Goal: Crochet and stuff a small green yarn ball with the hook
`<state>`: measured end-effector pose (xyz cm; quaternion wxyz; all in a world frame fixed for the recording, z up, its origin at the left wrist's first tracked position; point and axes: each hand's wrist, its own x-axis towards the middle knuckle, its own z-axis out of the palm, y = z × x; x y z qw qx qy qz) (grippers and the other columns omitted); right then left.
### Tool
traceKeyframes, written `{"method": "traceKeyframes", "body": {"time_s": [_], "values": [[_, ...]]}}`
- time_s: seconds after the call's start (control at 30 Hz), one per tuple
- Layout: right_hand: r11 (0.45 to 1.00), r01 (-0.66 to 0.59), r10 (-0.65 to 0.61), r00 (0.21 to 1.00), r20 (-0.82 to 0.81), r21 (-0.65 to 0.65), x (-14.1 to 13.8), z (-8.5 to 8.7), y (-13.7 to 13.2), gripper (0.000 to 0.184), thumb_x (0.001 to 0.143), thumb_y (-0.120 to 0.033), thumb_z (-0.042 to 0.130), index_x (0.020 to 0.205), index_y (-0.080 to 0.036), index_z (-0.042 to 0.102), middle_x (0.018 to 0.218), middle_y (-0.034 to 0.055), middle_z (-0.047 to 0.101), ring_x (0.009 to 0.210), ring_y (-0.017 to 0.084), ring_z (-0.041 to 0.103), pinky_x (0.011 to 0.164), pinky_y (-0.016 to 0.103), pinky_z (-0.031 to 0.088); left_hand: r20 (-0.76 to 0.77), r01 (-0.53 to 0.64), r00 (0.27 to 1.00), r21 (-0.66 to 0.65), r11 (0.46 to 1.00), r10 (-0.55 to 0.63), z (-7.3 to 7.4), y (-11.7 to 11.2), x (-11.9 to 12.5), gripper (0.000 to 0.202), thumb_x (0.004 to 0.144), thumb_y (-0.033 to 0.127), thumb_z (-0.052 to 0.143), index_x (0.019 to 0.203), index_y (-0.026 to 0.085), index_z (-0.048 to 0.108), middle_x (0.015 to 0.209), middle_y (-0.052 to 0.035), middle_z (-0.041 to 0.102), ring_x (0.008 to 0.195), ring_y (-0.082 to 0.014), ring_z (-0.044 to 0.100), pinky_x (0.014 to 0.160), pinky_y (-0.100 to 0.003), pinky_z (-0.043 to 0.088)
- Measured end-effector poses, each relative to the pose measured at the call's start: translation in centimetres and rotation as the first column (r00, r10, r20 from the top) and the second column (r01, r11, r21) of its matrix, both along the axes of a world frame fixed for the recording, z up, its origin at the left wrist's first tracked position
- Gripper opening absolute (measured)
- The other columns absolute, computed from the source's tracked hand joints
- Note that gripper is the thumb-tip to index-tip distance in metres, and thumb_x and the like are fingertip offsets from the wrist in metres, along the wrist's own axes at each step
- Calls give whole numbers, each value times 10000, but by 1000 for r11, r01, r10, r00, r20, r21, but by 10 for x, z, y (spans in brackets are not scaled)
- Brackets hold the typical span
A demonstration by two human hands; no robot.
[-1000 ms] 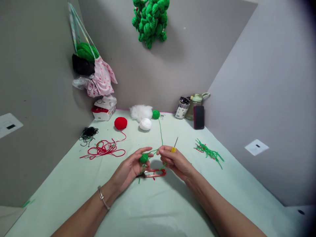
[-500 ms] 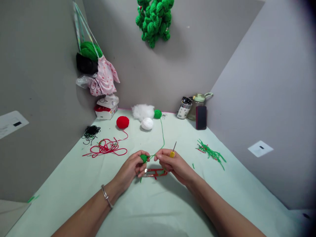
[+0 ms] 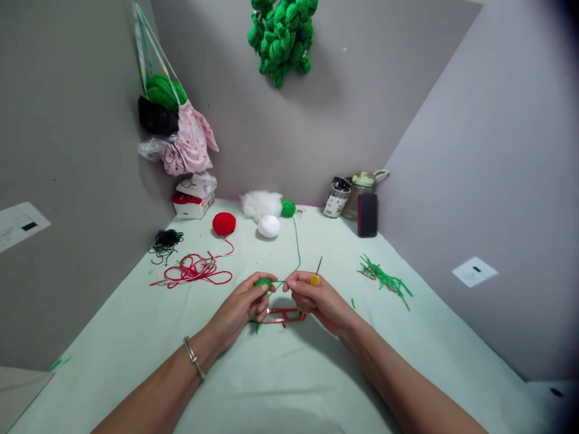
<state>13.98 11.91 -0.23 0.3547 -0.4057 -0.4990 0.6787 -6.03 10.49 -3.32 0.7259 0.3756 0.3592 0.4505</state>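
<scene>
My left hand (image 3: 248, 299) is closed on a small green crocheted piece (image 3: 262, 283), its fingers hiding part of it. Close by on the right, my right hand (image 3: 313, 295) pinches the green yarn (image 3: 298, 256) near the piece. A crochet hook (image 3: 315, 279) with a yellow handle is also held in that hand, its metal shaft pointing up. The yarn runs back to a green ball (image 3: 288, 209) at the rear of the table. Below and between my hands lie red-handled scissors (image 3: 289, 315), partly covered by my fingers.
A red yarn ball (image 3: 224, 223), tangled red yarn (image 3: 196, 269) and black yarn (image 3: 167, 238) lie left. White stuffing (image 3: 261, 205) and a white ball (image 3: 269, 226) sit behind. Green yarn scraps (image 3: 386, 280) lie right, before a phone (image 3: 367, 216) and bottle (image 3: 351, 208).
My left hand has turned the green piece slightly, so it sits a little higher and flatter in the fingers. My right hand has barely moved, still holding the yarn and hook.
</scene>
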Motion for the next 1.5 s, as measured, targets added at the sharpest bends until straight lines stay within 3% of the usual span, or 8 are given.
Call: {"method": "traceKeyframes", "body": {"time_s": [0.1,0.3,0.57,0.8,1.0,1.23,1.33,1.5], "values": [[1000,25,-25,1000,-10,-7,3,-1,3,346,795,-495,804,829,-170,690,489,-138,252,510,79,119,523,283,93,37,4,999,2,1000,-4,2,0,-1,302,862,312,725,1109,139,707,906,-41,674,665,-125,617,649,-278,556],[1000,18,-18,1000,-8,-17,3,-3,2,355,800,-496,810,845,-159,706,479,-136,269,502,77,135,525,284,94,23,-27,999,2,1000,27,-4,2,-2,219,858,327,729,983,152,684,819,6,623,454,-55,412,402,-209,414],[997,70,-70,997,-20,-25,7,-1,6,354,793,-500,812,847,-171,694,483,-142,224,522,85,106,527,281,84,25,37,999,-5,999,-36,0,2,-1,485,890,617,722,1069,171,657,806,-25,691,477,-74,459,446,-209,472],[999,32,-33,999,-16,-44,4,-1,3,351,781,-487,826,820,-160,704,472,-138,254,504,75,118,524,283,91,-24,-25,999,-6,1000,25,0,2,-2,422,868,565,765,816,178,604,573,96,471,405,-26,254,360,-140,214],[998,52,-53,998,-22,-39,6,-4,5,358,795,-494,822,837,-161,698,490,-143,227,516,78,102,531,288,78,8,-60,998,-11,998,61,4,-1,0,342,830,412,783,1019,141,698,773,18,599,547,-59,436,495,-174,407],[997,60,-61,998,-28,-51,7,-6,6,365,782,-498,836,826,-161,703,497,-142,215,518,78,96,528,286,71,22,-86,996,-10,996,86,1,0,-2,333,794,372,863,975,143,703,776,31,594,480,-21,289,413,-154,219],[996,66,-68,997,-32,-54,7,-4,6,365,767,-497,841,819,-163,704,484,-142,219,514,77,98,524,285,73,46,-62,997,-31,998,64,3,1,-2,360,873,464,802,1019,144,726,820,2,623,511,-50,419,450,-181,375],[994,97,-99,994,-41,-48,10,-3,9,354,762,-487,839,827,-170,696,477,-142,216,520,82,95,525,288,62,67,-26,997,-67,997,30,6,1,-4,446,879,476,812,1159,140,726,914,-48,701,755,-143,692,770,-277,589]]}}
